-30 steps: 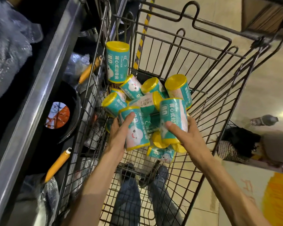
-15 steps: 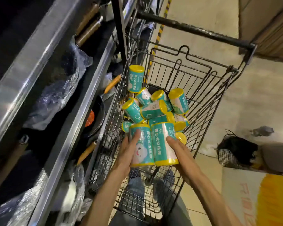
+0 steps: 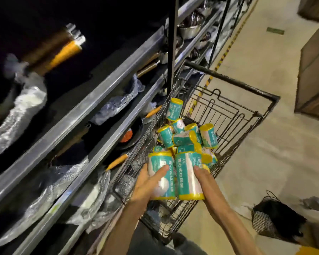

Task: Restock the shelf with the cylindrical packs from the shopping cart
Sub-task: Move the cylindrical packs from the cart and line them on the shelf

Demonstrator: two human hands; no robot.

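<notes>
Two teal cylindrical packs with yellow ends stand side by side above the near end of the wire shopping cart (image 3: 234,115). My left hand (image 3: 147,183) grips the left pack (image 3: 160,173), thumb across its front. My right hand (image 3: 204,179) grips the right pack (image 3: 188,173) from the right side. Several more packs (image 3: 184,137) lie piled in the cart beyond my hands. The metal shelf (image 3: 92,100) runs along the left, dark inside.
Pans with orange and wooden handles (image 3: 118,161) and plastic-wrapped goods (image 3: 26,107) fill the shelf levels. Steel bowls (image 3: 191,28) sit farther along. A black upright post (image 3: 172,43) stands by the cart. A dark wire basket (image 3: 276,218) sits on the beige floor at the right.
Both hands have lifted the two packs up and out of the pile toward me. The view has swung up and left, showing more of the shelf.
</notes>
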